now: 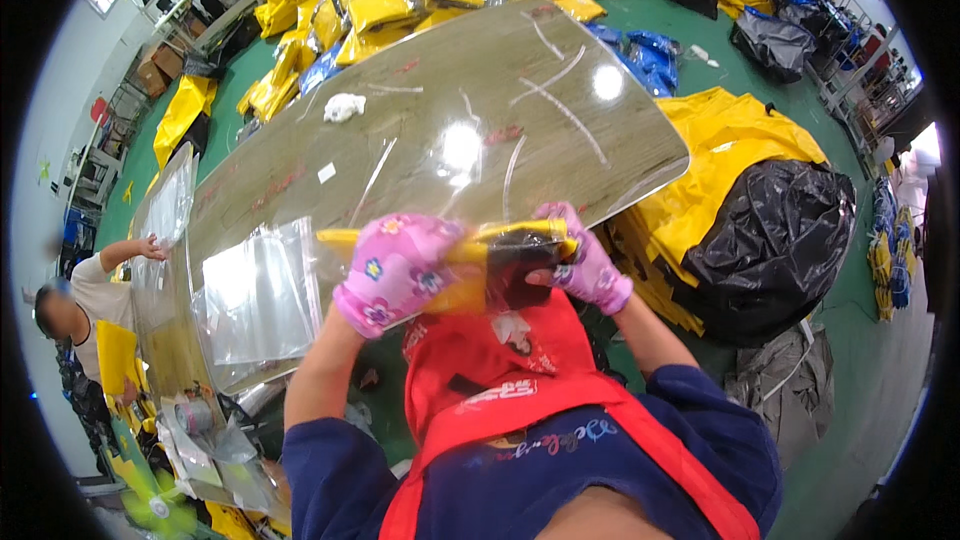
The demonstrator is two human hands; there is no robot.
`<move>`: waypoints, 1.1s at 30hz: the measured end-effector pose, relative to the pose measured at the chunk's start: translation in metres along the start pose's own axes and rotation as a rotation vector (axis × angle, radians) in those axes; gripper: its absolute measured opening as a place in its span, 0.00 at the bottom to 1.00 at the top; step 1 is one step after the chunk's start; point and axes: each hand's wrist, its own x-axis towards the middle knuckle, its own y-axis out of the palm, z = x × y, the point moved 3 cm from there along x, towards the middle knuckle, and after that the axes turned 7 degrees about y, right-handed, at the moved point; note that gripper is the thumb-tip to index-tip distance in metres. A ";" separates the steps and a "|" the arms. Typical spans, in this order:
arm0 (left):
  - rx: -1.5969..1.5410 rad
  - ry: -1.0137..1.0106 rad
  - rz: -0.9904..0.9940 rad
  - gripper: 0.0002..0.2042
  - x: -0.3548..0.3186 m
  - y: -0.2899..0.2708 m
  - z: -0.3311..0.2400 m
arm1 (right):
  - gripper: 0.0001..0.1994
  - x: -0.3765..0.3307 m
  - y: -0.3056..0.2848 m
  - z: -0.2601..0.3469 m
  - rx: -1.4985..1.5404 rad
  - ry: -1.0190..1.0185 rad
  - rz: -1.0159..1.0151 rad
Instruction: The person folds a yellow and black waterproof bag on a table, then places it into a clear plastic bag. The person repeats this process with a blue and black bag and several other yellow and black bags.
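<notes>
A folded yellow-and-black bundle (515, 265) of shiny sheet material is held up in front of my red apron, at the near edge of the table. My left hand (400, 265), in a pink flowered glove, closes over its yellow left part; the fingers are partly blurred. At the bundle's black right end, my right hand (587, 265) grips it, wearing a matching glove with bare fingertips showing. Whether a clear bag wraps the bundle, I cannot tell. A stack of clear plastic bags (262, 290) lies on the table, left of my left hand.
The glossy table (420, 130) carries a crumpled white wad (344, 107) and tape strips. Beyond it are piled yellow packets (390, 0). Yellow sheets (740, 135) and a black bundle (775, 240) heap at right. Another person (90, 305) stands at left, one hand near the table.
</notes>
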 end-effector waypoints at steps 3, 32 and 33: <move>0.068 0.026 -0.035 0.25 0.034 0.022 -0.020 | 0.24 0.000 0.013 -0.016 0.121 0.116 -0.069; -0.323 -0.310 -0.896 0.25 0.010 0.061 -0.018 | 0.29 0.086 0.016 0.092 0.171 -0.501 -0.554; -0.114 -0.254 -0.820 0.26 -0.003 0.045 -0.025 | 0.28 0.088 0.003 0.100 -0.057 -0.544 -0.453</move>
